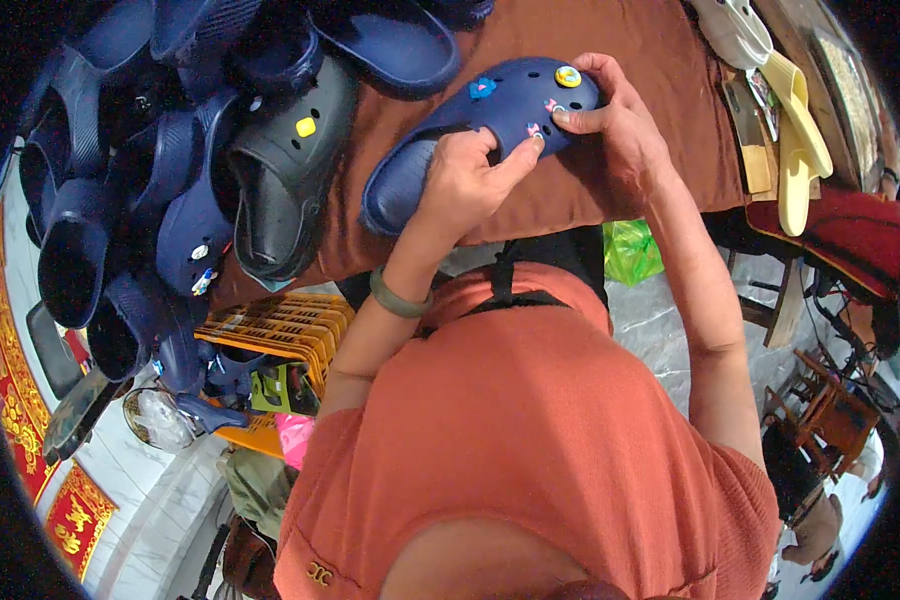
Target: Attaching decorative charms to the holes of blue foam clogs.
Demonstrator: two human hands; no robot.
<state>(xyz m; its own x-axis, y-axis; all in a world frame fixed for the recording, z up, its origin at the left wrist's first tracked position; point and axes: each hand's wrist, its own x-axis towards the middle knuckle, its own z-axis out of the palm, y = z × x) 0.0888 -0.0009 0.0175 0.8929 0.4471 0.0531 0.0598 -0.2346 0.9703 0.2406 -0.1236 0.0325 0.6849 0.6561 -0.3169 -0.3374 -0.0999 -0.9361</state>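
Note:
A navy-blue clog [510, 100] with several small coloured charms on its top lies tilted over the brown cloth-covered table [660, 60]. My left hand [462, 182], with a green bangle on its wrist, grips the clog's middle from below, thumb on the upper. My right hand [618, 125] wraps around the toe end, its thumb pressing beside a small charm [536, 130]. A yellow round charm [568, 76] sits near the toe.
A heap of navy clogs [160, 180] and a dark grey clog [290, 170] with a yellow charm fill the table's left. Cream slippers [795, 130] lie at the right. An orange plastic crate [280, 335] and a green bag [630, 250] sit below the table.

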